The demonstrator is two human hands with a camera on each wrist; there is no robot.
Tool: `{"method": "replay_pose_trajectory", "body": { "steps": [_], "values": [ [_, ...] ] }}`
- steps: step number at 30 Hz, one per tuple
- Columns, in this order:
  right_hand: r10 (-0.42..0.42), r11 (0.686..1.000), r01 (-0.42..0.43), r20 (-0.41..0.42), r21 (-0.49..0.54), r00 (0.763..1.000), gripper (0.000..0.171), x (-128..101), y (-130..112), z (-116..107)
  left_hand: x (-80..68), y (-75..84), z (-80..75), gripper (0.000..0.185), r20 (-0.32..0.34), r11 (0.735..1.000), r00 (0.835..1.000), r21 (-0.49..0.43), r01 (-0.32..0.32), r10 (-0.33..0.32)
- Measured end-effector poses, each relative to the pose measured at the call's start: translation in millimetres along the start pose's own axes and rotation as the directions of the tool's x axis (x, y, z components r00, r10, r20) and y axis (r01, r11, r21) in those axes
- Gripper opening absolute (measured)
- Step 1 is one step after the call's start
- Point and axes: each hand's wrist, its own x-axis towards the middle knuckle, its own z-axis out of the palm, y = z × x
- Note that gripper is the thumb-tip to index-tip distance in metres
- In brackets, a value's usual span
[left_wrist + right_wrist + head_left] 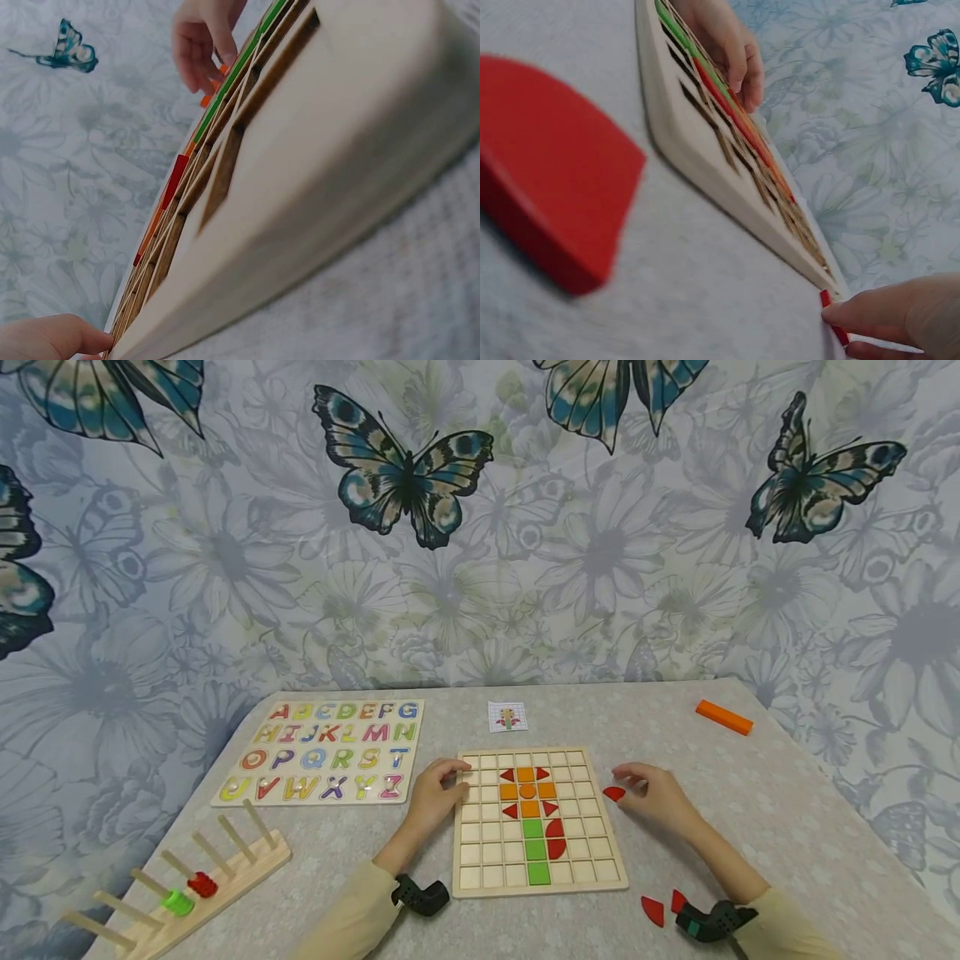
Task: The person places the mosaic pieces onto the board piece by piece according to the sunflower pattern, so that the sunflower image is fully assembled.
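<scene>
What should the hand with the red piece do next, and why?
Probably lift the red piece and carry it to an empty square beside the green stem. The right hand pinches it just off the board, two red pieces already sit right of the stem, and the left hand rests on the board's edge.

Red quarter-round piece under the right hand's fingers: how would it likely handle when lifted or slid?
The red piece looks like a flat, stiff tile, so it probably slides rather than rolls. It seems small and thin, likely light. Lying flat on the table, the right hand may need an edge pinch.
</scene>
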Motion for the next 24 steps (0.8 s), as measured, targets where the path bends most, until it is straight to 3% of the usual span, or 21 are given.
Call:
{"method": "replay_pose_trajectory", "body": {
  "steps": [3,10,17,24],
  "values": [
    [-0.019,1.0,0.018,0.015,0.01,1.0,0.033,-0.1,2.3,5.5,-0.2,-0.6,0.3,0.026,-0.001,1.0,1.0,0.004,0.003,-0.003],
    [-0.038,0.998,0.04,-0.051,0.05,0.998,0.031,-4.2,-13.8,14.6,0.0,-1.8,0.8,0.026,-0.008,1.0,1.0,0.016,-0.003,0.003],
    [-0.07,0.984,0.051,0.104,0.17,0.992,0.03,-16.4,-47.9,33.0,-0.4,-1.0,0.2,0.026,-0.002,1.0,1.0,0.004,-0.005,0.005],
    [-0.091,0.981,0.068,0.119,0.184,0.989,0.029,-23.2,-55.2,45.9,0.1,-1.7,1.3,0.027,-0.003,1.0,1.0,0.0,0.008,-0.008]
  ]
}}
